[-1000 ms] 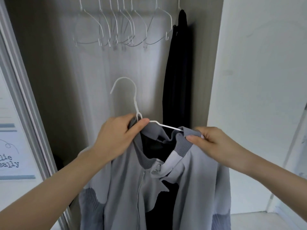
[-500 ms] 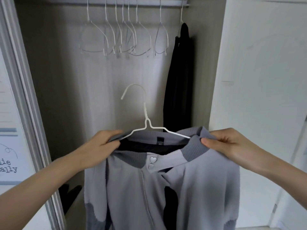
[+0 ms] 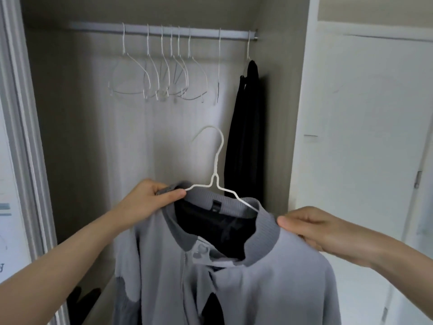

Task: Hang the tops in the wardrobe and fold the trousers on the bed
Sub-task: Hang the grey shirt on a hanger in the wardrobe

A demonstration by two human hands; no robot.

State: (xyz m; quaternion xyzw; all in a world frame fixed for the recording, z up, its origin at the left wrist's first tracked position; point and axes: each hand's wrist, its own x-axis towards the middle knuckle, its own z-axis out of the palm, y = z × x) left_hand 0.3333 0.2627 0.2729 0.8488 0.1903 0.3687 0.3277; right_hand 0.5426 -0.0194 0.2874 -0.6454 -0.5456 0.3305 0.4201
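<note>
Nearest the camera, two bare forearms reach in from the lower corners toward a grey zip-front top (image 3: 246,285). It is soft and matte, with a darker ribbed collar, a dark lining showing at the open neck and darker ribbed patches low on the left sleeve. The top is already threaded onto a white wire hanger (image 3: 216,184), so the task's thing sits between the hands, in front of the open wardrobe and below its rail.

The left hand (image 3: 150,202) has its grip closed on the collar at the hanger's left shoulder, thumb on top pinching the ribbed cloth. The right hand (image 3: 314,228) holds the right shoulder of the top, thumb pressed along the seam; how its fingers lie behind the fabric cannot be seen.

The hanger's shoulders run left to right, tilted down toward the right hand, and its thin curved hook stands up from the middle, opening to the left. The rail (image 3: 164,32) lies above and beyond that hook, so I judge the coming move is a lift up and forward, with the left hand nearer the hook.

Farther back, several empty hangers (image 3: 164,76) of the same white wire dangle in a loose cluster. At the rail's right end hangs a long dark garment (image 3: 248,137).
</note>
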